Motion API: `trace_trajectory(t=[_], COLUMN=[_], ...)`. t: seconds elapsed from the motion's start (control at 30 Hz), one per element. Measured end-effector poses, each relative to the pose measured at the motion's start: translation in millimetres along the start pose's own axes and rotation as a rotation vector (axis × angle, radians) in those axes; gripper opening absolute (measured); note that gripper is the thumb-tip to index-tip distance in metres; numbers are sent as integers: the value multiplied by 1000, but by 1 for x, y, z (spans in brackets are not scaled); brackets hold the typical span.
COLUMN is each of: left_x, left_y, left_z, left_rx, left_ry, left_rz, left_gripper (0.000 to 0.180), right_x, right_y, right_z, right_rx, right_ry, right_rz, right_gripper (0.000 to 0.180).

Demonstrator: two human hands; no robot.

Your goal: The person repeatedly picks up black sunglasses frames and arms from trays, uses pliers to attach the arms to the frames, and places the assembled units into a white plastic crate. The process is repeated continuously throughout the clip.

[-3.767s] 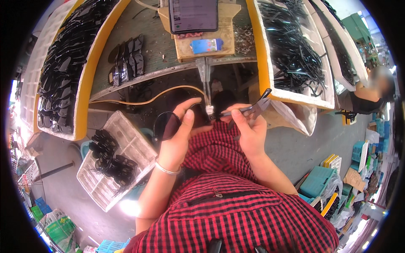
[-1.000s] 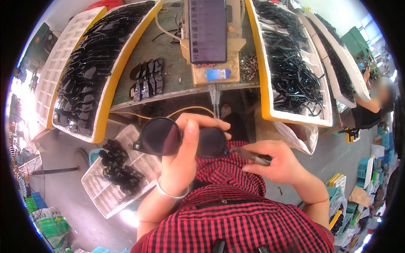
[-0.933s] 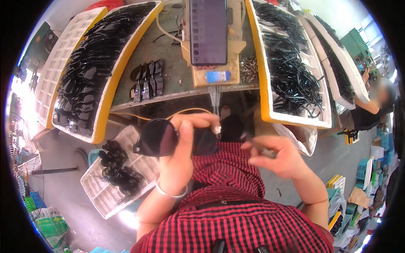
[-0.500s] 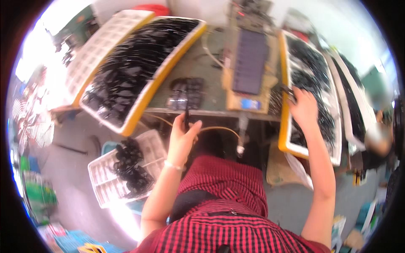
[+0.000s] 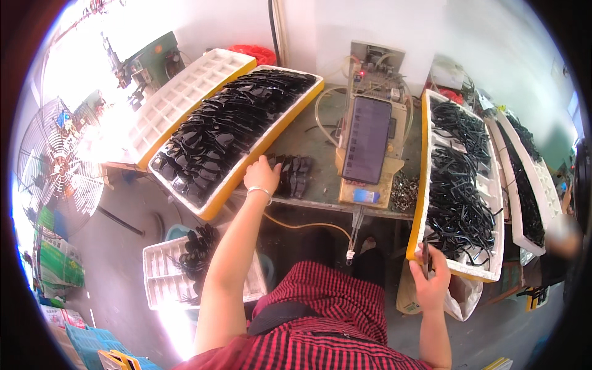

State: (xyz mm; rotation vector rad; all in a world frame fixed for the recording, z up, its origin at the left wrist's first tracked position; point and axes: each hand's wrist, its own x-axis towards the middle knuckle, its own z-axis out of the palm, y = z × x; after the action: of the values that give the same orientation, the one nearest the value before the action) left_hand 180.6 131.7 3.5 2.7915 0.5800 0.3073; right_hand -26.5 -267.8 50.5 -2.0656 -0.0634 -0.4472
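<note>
At the left end of a short row of black eyeglass parts on the workbench, my left hand is closed with bent fingers. What its fingertips pinch, if anything, is hidden. My right hand is by the near left corner of a yellow-edged white tray, gripping a slim dark piece upright between thumb and fingers; its exact kind is unclear. Thin black strips like glasses temples are heaped in that tray. Glossy black glasses fronts fill the long tray beyond my left hand.
A large smartphone leans on a small machine mid-bench, with small metal bits to its right. An empty compartment tray lies far left. Below it stand another tray and a fan. More trays line the right.
My left hand has moved up from the bench's front edge to the row of glasses parts. My right hand has come back from the middle of the right tray to its near corner. The view has shifted.
</note>
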Motion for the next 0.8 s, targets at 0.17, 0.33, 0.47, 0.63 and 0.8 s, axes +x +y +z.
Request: trace_trajectory(t=[0.17,0.33,0.47,0.63,0.8], left_x=[-19,-28,-17,9,21], left_y=[43,73,69,64,68], left_z=[-14,-18,-26,-14,11], left_rx=[142,247,201,227,389], left_ry=[-95,-278,-288,-318,-142], left_rz=[-89,-121,-120,-160,-211], left_gripper=[99,115,99,84,70], right_x=[-44,-68,-78,-82,-81], right_y=[17,19,20,27,17], right_z=[1,7,0,-8,-4], right_rx=[141,286,415,467,542], right_ry=[-27,-48,-43,-73,-119], right_rz=[149,283,372,406,407], right_gripper=[34,34,32,33,33])
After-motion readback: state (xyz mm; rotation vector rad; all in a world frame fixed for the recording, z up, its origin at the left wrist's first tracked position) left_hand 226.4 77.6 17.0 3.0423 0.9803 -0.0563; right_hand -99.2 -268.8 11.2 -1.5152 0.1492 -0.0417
